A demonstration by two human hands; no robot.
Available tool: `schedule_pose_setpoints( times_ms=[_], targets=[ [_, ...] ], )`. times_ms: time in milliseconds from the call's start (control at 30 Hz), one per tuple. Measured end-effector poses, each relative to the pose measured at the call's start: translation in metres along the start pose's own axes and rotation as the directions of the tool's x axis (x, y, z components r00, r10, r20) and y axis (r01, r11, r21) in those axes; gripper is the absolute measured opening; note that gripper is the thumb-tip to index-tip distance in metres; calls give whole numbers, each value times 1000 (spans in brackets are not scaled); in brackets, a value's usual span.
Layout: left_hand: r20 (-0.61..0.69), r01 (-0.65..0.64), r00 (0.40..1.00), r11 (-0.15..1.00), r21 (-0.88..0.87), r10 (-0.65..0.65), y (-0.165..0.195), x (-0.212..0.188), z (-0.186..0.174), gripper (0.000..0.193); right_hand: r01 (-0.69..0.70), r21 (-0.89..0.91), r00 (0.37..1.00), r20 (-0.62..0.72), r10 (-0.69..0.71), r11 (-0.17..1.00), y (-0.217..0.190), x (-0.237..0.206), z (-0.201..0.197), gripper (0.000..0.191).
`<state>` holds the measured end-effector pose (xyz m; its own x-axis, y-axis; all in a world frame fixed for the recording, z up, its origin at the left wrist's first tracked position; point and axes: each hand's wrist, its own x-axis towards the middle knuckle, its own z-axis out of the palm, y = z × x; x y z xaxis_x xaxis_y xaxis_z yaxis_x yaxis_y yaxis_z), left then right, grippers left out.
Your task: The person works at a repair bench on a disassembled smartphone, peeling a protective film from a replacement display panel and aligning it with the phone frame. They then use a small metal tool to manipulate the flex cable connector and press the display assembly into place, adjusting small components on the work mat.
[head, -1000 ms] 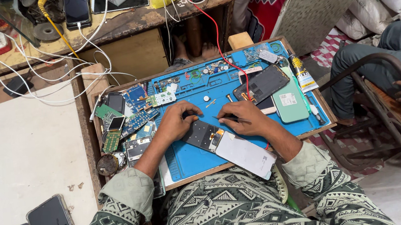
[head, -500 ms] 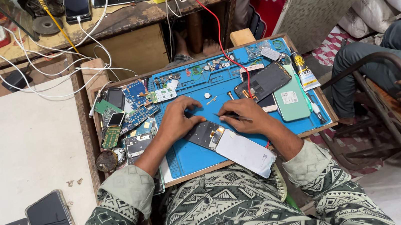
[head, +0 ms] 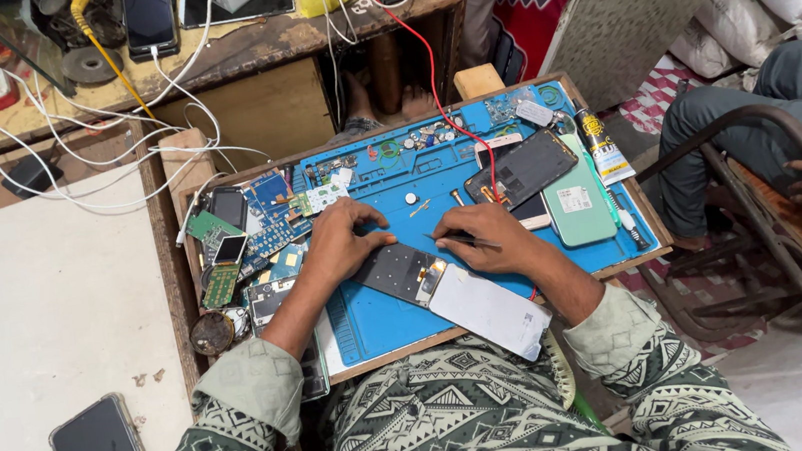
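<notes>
Work in hand: an opened phone with a dark exposed inside and a white back half (head: 449, 291) lies slantwise on the blue silicone repair mat (head: 382, 323), near its front edge.
Left hand (head: 343, 242): curled, fingertips pressing down at the phone's upper left end to pin it.
Right hand (head: 488, 239): closed in a pen grip on a thin dark tool (head: 463, 240), its tip pointing left above the phone's upper edge.
Doing it well: in my judgement, the pinning hand should hold firm so the phone cannot pivot, and the tool should work at a low angle with light pressure.
Risks: small screws (head: 411, 198) lie loose on the mat just beyond the hands; a slip could scatter them.
Around: green and blue circuit boards (head: 251, 237) crowd the mat's left, a dark phone with a mint-green phone back (head: 547, 184) sits right.
</notes>
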<state>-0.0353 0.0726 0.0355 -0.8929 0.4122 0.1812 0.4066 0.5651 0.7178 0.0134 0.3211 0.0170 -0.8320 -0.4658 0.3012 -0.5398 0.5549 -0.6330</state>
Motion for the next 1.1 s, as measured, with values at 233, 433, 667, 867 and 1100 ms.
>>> schedule_pose_setpoints(
  times_ms=[233,433,667,867,1100],
  targets=[
    [21,5,1000,999,-46,-4,-1,4,1,26,11,-1,1000,-5,-11,1000,6,-2,1,14],
    [65,31,998,997,-69,-27,1,8,-5,19,-18,5,1000,16,18,1000,4,3,-4,13],
    [49,-190,981,982,3,189,-12,-2,-7,12,61,-5,989,-138,-62,998,5,-4,4,12],
    [29,-398,915,885,240,404,-15,-9,-7,12,70,741,832,-413,371,667,17,-1,-5,22],
    [111,-467,873,748,472,475,-10,-20,-1,10,400,888,658,-450,604,226,32,-16,-39,48]
  ],
)
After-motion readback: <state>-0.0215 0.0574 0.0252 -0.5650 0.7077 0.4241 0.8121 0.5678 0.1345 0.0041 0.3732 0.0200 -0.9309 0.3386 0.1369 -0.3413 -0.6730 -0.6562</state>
